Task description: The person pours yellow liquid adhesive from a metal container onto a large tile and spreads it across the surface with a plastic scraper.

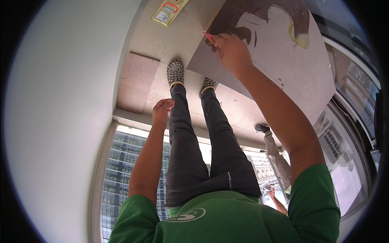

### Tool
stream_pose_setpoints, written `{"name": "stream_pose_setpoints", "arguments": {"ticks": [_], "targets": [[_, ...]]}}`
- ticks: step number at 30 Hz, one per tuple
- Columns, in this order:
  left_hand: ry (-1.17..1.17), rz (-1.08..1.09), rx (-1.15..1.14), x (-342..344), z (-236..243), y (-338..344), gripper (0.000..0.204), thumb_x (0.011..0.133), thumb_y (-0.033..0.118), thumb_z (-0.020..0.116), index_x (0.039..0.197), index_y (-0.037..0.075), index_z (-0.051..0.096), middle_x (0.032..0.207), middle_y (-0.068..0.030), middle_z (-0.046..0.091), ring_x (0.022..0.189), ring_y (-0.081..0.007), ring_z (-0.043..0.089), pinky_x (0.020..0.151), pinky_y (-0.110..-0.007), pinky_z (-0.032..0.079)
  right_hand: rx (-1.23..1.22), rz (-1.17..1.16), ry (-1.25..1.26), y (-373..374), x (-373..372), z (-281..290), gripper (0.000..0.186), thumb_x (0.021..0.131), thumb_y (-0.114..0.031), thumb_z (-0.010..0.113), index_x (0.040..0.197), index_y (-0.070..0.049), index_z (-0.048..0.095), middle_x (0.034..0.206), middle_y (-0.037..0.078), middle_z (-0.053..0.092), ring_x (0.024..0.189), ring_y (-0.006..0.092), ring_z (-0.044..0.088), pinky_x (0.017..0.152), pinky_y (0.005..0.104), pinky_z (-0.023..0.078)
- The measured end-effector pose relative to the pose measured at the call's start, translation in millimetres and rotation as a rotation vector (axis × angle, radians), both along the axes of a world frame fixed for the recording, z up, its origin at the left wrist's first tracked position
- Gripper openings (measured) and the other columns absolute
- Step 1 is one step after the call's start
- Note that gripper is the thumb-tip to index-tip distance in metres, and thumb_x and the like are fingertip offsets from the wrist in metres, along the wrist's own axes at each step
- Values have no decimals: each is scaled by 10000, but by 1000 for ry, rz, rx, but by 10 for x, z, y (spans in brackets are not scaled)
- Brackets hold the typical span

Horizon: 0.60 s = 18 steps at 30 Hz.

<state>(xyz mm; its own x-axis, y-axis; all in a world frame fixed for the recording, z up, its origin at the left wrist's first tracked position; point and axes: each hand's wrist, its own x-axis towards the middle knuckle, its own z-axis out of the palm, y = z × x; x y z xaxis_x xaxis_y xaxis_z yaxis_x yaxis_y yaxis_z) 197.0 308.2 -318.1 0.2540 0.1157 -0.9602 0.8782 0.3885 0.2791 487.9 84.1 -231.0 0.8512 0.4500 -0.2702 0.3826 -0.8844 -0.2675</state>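
My right hand (pixel 234 54) grips a small, flat red scraper (pixel 208 37) at the left edge of a large pale panel (pixel 291 69), beside dark brown patches on its surface. A yellowish smear (pixel 300 39) lies farther right on that panel. My left hand (pixel 162 106) hangs low by my left leg, fingers curled; whether anything is inside them is hidden.
A yellow rectangular container (pixel 160 20) lies on the pale floor beyond my shoes (pixel 176 72). A pinkish board (pixel 135 81) lies at left, beside a white wall (pixel 60 121). Windows run behind and right. Another person's trousered leg (pixel 276 156) and hand (pixel 270 192) show at lower right.
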Motion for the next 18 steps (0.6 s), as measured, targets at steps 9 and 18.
{"name": "stream_pose_setpoints", "arguments": {"ticks": [9, 18], "targets": [[19, -9, -6, -73, 15, 30, 229, 953, 241, 662, 1108, 73, 676, 1038, -39, 734, 945, -130, 672, 813, -273, 465, 14, 40, 16, -42, -47, -40, 291, 861, -95, 630, 1148, -68, 668, 1084, 76, 673, 972, 302, 624, 854, 401, 532], [24, -33, -12, -129, 53, 12, 253, 951, 247, 665, 1122, 60, 674, 1049, -54, 734, 953, -140, 670, 819, -280, 463, 22, 182, 108, 217, -747, 75, 323, 798, -104, 663, 1118, -62, 642, 1074, 55, 638, 974, 253, 595, 860, 390, 506]]}}
